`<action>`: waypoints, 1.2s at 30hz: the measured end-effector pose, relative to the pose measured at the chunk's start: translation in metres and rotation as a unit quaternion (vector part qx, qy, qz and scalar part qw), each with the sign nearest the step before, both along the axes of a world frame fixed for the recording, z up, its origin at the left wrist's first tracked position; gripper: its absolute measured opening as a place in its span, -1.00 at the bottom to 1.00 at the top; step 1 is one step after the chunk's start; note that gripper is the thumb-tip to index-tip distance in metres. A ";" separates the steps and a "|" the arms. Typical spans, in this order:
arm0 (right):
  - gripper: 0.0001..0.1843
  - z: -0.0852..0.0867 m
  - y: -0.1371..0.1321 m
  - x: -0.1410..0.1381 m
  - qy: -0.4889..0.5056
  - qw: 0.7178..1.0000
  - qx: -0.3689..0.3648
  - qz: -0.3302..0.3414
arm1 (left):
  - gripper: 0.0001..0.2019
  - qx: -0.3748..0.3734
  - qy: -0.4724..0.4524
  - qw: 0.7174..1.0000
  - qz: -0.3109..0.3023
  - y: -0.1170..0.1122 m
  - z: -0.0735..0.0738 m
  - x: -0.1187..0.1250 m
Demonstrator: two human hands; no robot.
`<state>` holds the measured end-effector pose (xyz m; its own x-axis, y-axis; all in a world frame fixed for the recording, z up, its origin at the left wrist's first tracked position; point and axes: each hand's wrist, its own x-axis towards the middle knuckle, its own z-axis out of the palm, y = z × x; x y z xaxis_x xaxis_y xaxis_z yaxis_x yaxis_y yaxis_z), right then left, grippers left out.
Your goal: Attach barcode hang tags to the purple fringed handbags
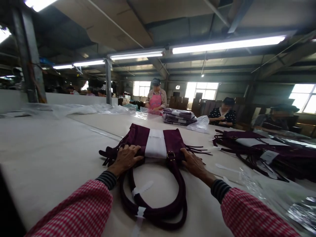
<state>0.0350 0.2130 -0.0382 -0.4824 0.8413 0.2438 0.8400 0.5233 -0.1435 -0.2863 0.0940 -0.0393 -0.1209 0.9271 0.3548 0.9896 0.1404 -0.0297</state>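
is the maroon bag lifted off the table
No, the fringed maroon tote bag lies flat on the pale table, with the left hand and right hand resting on it.

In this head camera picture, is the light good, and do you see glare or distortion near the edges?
Head view: the fluorescent tube and the window are blown out with glare; the wide lens visibly bends the long table and ceiling lines toward the edges; the left hand, right hand and burgundy fringed handbag at centre stay evenly lit and fairly sharp.

Burgundy handbag, white band
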 end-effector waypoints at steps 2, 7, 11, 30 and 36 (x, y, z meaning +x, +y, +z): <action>-0.43 0.016 0.002 -0.004 0.001 1.000 0.019 -0.010 | -0.55 0.004 -0.004 1.000 0.003 0.000 0.002 -0.001; -0.64 0.069 0.000 -0.024 0.043 0.995 0.081 -0.035 | -0.65 -0.007 0.002 1.000 -0.008 -0.001 0.012 0.001; -0.69 0.110 -0.010 -0.052 0.099 0.986 0.135 -0.015 | -0.63 -0.005 0.002 1.000 -0.015 -0.009 0.028 -0.003; -0.72 0.043 -0.198 0.107 0.071 0.990 -0.008 0.122 | -0.55 0.111 0.143 0.961 -0.212 -0.191 -0.002 0.058; -0.52 0.002 -0.235 0.128 0.041 0.993 -0.011 0.110 | -0.47 0.080 0.082 0.971 -0.208 -0.211 -0.038 0.054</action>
<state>0.1634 -0.0221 -0.0360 -0.6345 0.7231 0.2730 0.6906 0.6890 -0.2198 -0.2324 -0.1165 -0.0769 0.3225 0.8152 0.4810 0.9456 -0.2543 -0.2029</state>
